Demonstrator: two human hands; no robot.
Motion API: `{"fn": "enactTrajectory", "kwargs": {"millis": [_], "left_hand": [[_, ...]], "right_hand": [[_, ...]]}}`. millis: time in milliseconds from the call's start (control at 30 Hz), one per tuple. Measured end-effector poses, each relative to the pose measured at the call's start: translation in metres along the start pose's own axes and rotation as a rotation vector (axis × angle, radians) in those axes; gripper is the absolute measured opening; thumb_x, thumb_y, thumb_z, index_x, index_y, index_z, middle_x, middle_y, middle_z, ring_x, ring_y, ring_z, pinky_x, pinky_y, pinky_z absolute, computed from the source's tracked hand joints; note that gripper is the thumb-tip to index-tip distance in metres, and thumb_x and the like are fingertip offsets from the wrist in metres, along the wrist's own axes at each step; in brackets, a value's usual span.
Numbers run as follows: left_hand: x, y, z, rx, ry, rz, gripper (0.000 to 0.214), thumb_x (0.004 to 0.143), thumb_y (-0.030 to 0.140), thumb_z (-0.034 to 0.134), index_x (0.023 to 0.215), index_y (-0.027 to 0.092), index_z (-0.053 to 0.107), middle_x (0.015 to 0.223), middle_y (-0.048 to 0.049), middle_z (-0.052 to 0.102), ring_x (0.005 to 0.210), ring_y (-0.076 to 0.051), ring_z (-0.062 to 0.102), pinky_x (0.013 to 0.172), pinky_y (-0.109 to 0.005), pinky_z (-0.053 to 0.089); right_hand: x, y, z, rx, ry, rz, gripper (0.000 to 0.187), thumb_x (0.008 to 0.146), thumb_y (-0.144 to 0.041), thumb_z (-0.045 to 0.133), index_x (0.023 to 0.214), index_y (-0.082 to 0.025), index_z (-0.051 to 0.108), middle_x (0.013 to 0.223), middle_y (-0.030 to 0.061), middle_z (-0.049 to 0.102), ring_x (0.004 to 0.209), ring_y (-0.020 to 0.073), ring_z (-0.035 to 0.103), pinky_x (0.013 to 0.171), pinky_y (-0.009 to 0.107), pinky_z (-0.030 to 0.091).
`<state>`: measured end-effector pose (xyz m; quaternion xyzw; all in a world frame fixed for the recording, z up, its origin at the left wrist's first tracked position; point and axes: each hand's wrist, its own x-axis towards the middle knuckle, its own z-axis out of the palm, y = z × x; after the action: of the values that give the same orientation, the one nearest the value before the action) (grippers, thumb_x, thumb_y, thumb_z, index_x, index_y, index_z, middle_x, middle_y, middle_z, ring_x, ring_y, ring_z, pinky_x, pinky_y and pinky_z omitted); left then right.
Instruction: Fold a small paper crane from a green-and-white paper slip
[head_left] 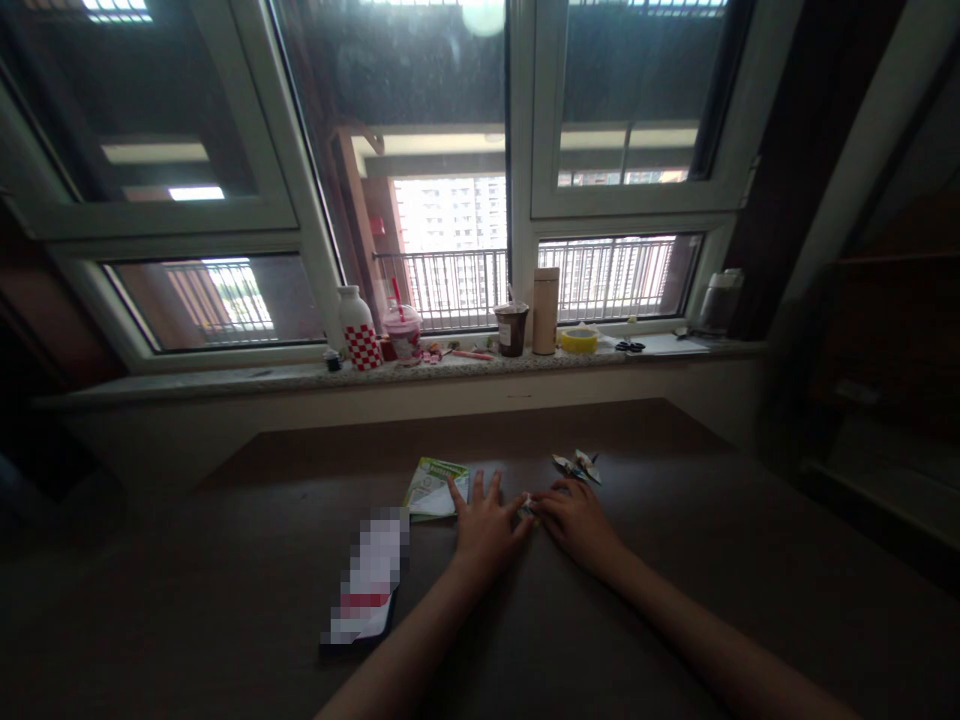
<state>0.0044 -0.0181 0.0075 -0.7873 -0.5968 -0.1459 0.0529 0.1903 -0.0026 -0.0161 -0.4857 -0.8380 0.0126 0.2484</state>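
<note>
Both my hands rest on a dark brown table (675, 600). My left hand (484, 525) lies flat with its fingers spread, pressing down next to a small folded paper piece (528, 507) between the hands. My right hand (574, 520) has its fingers curled and pinched on that same small paper piece. A green and white paper packet (435, 488) lies just left of my left hand. A small folded paper figure (577, 465) sits beyond my right hand.
A phone-like flat object (364, 590) lies at the left on the table. On the windowsill (225, 378) stand a checked bottle (358, 328), a pink cup (403, 333), a dark cup (511, 328), a tall beige flask (545, 310), a yellow tape roll (579, 340) and a kettle (720, 300).
</note>
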Motion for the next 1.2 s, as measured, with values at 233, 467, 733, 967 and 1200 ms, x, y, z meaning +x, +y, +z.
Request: {"fn": "enactTrajectory", "kwargs": {"millis": [233,467,733,967,1200], "left_hand": [[-0.003,-0.005,-0.007,0.048,0.044,0.109,0.042,0.093,0.059,0.043,0.124,0.042,0.065,0.153,-0.003,0.046,0.145,-0.037,0.029,0.112,-0.073,-0.012],[-0.002,-0.007,-0.01,0.083,0.027,0.202,0.042,0.092,0.058,0.046,0.12,0.037,0.069,0.15,-0.0013,0.05,0.144,-0.039,0.031,0.113,-0.075,-0.01],[-0.004,-0.008,-0.01,0.089,0.073,0.244,0.041,0.091,0.059,0.048,0.108,0.033,0.075,0.141,-0.0007,0.059,0.139,-0.038,0.039,0.115,-0.074,-0.005],[-0.005,-0.009,-0.006,0.042,0.177,0.234,0.028,0.088,0.052,0.061,0.09,0.03,0.078,0.129,-0.0015,0.068,0.131,-0.037,0.048,0.113,-0.077,0.004],[-0.005,-0.006,0.001,-0.026,0.201,0.113,0.021,0.092,0.039,0.057,0.097,0.029,0.075,0.123,-0.0041,0.069,0.119,-0.03,0.057,0.112,-0.072,0.02]], "right_hand": [[0.0,-0.005,-0.003,-0.034,0.005,0.017,0.029,0.095,-0.026,0.05,0.114,-0.031,0.071,0.12,0.0009,0.071,0.114,0.0265,0.053,0.103,0.047,0.036],[0.0,-0.006,-0.004,-0.038,-0.002,0.035,0.027,0.096,-0.029,0.05,0.111,-0.032,0.072,0.12,-0.0009,0.071,0.113,0.0273,0.053,0.102,0.046,0.036],[-0.001,-0.007,-0.005,-0.039,-0.012,0.043,0.026,0.097,-0.029,0.05,0.109,-0.032,0.072,0.122,-0.0018,0.071,0.113,0.0268,0.053,0.102,0.046,0.037],[-0.002,-0.002,0.0,0.005,-0.006,0.04,0.026,0.096,-0.028,0.05,0.11,-0.031,0.072,0.123,-0.0019,0.07,0.115,0.0278,0.053,0.103,0.047,0.037],[-0.001,0.005,0.007,0.056,0.001,0.042,0.026,0.096,-0.03,0.05,0.111,-0.03,0.072,0.122,0.0014,0.071,0.116,0.0266,0.053,0.103,0.048,0.038]]}}
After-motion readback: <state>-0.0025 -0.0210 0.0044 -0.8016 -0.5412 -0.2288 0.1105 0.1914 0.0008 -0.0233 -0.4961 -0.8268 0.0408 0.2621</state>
